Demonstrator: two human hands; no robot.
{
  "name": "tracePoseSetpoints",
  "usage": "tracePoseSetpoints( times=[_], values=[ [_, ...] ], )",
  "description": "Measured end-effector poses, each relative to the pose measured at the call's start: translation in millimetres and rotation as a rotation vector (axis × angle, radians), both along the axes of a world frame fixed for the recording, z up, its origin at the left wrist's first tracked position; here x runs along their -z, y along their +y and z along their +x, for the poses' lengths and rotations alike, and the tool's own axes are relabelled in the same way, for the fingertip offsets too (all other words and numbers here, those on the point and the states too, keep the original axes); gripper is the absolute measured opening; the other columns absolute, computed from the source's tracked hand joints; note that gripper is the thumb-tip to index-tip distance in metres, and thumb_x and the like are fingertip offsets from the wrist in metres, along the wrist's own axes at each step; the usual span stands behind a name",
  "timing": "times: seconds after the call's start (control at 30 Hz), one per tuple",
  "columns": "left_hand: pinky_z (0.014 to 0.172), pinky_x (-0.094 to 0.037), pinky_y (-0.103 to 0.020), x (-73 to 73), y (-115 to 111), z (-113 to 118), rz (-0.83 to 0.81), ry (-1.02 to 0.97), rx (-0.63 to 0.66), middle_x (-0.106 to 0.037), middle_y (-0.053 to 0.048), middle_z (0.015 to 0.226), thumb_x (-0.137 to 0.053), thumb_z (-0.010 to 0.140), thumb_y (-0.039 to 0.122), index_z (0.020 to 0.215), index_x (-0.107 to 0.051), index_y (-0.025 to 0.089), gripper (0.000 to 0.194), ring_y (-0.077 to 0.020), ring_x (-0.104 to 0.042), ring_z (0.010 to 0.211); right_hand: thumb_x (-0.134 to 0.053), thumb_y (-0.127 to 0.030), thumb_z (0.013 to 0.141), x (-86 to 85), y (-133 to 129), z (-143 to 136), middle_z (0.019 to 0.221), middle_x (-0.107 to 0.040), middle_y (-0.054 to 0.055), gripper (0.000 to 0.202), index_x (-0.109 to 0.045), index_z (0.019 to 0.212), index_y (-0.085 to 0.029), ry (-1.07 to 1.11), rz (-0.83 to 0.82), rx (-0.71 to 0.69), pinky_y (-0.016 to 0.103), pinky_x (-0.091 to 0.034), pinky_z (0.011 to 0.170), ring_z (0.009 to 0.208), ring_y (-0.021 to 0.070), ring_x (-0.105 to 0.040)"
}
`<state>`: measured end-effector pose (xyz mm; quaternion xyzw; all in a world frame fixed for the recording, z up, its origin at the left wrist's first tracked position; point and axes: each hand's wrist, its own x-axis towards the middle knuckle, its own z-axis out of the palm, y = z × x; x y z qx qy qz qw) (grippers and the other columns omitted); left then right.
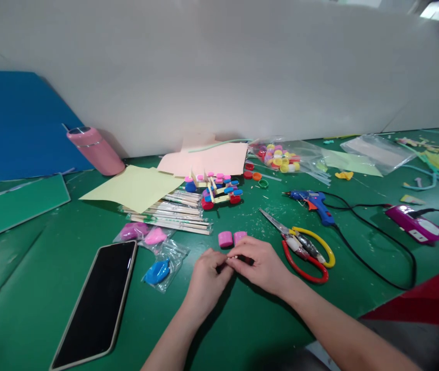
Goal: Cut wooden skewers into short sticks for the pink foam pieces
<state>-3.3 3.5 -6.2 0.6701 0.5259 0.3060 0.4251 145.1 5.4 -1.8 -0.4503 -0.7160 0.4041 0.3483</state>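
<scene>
My left hand (210, 272) and my right hand (258, 262) meet low over the green table. Their fingertips pinch together around something small and pale, mostly hidden by the fingers. Just beyond them stand two pink caps (225, 239), the right one partly covered by my right hand. To the right of my right hand lie scissors (300, 247) with one red and one yellow handle. Farther back sits a small construction of sticks and coloured pieces (219, 190) in pink, blue and red.
A phone (96, 304), bagged blue clay (157, 271) and wrapped sticks (173, 214) lie left. A blue glue gun (312, 201) trails its cord to a purple power strip (416, 224). Behind are a pink tumbler (98, 149), yellow paper (134, 186) and bagged caps (279, 157).
</scene>
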Motion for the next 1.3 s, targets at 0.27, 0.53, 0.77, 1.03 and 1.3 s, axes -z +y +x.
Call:
tracePoseSetpoints(
  times=[0.27, 0.53, 0.77, 1.03, 1.3],
  values=[
    [0.051, -0.033, -0.024, -14.7, -2.0, -4.1, -0.276, -0.394, 0.046, -0.047, 0.001, 0.055, -0.041, 0.082, 0.037, 0.057, -0.057, 0.014, 0.037, -0.0113, -0.040, 0.053, -0.058, -0.037, 0.074, -17.8, 18.6, 2.8, 0.057, -0.054, -0.001, 0.026, -0.061, 0.068, -0.012, 0.207, -0.347, -0.026, 0.019, -0.036, 0.047, 0.050, 0.0083, -0.047],
    [0.062, -0.042, -0.028, -12.3, -8.0, 0.8, -0.547, -0.715, 0.061, -0.066, -0.009, 0.072, -0.053, 0.079, 0.027, 0.073, -0.065, 0.009, 0.022, -0.0148, -0.057, 0.061, -0.060, -0.037, 0.072, -22.4, 21.3, 1.4, 0.060, -0.059, 0.001, 0.025, -0.060, 0.069, -0.012, 0.260, -0.438, -0.048, 0.022, -0.041, 0.052, 0.052, 0.0100, -0.052],
    [0.061, -0.043, -0.029, -3.2, -21.2, 16.3, -0.619, -0.825, 0.056, -0.067, -0.009, 0.064, -0.058, 0.076, 0.026, 0.068, -0.067, 0.008, 0.022, -0.0152, -0.060, 0.056, -0.060, -0.028, 0.074, -21.2, 2.3, 15.1, 0.067, -0.056, 0.000, 0.013, -0.064, 0.073, -0.015, 0.153, -0.297, -0.023, 0.020, -0.037, 0.051, 0.057, 0.0099, -0.049],
    [0.052, -0.042, -0.024, -6.5, -25.5, 21.0, -0.854, -0.954, 0.003, -0.068, -0.008, 0.060, -0.063, 0.071, 0.025, 0.073, -0.065, 0.008, 0.018, -0.0142, -0.062, 0.049, -0.046, -0.035, 0.085, -6.1, -16.9, 28.5, 0.071, -0.056, 0.001, 0.024, -0.061, 0.088, -0.017, 0.258, -0.394, 0.052, 0.021, -0.040, 0.057, 0.064, 0.0119, -0.050],
    [0.050, -0.040, -0.020, -6.5, -18.6, 16.2, -0.886, -0.924, -0.018, -0.068, -0.008, 0.061, -0.059, 0.075, 0.023, 0.070, -0.064, 0.007, 0.017, -0.0128, -0.062, 0.050, -0.050, -0.032, 0.083, -6.4, -15.0, 17.9, 0.066, -0.055, 0.000, 0.021, -0.060, 0.076, -0.015, 0.244, -0.345, 0.108, 0.020, -0.039, 0.057, 0.062, 0.0110, -0.049]
  ],
)
